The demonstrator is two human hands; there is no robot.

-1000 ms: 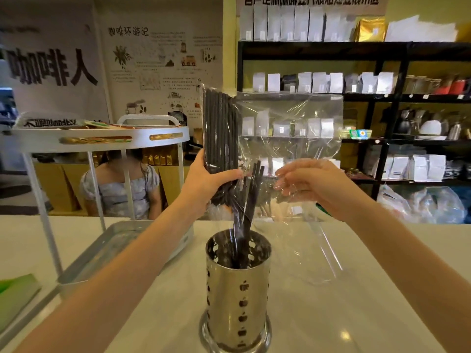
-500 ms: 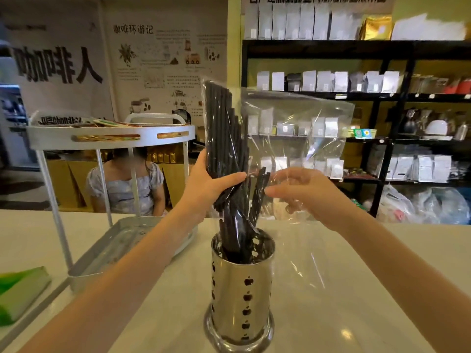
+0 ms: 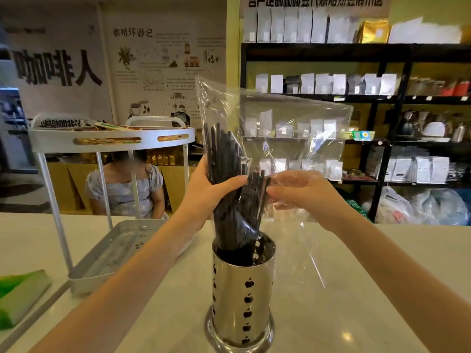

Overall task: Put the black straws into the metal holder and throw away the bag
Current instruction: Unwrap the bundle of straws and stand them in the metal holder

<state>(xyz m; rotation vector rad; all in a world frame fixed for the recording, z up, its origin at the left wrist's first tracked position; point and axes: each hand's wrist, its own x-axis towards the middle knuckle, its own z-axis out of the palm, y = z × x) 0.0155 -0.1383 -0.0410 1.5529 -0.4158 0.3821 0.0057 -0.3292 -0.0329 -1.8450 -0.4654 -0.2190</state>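
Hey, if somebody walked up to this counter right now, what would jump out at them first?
Dead centre, a bundle of black straws slides out of a clear plastic bag into a shiny metal holder with apple-shaped cutouts at the counter's near edge. The left hand grips the bundle through the bag, while the right hand pinches the bag beside it. At left stands a white two-tier rack.

Holder on counter, rack to left, shelves behind
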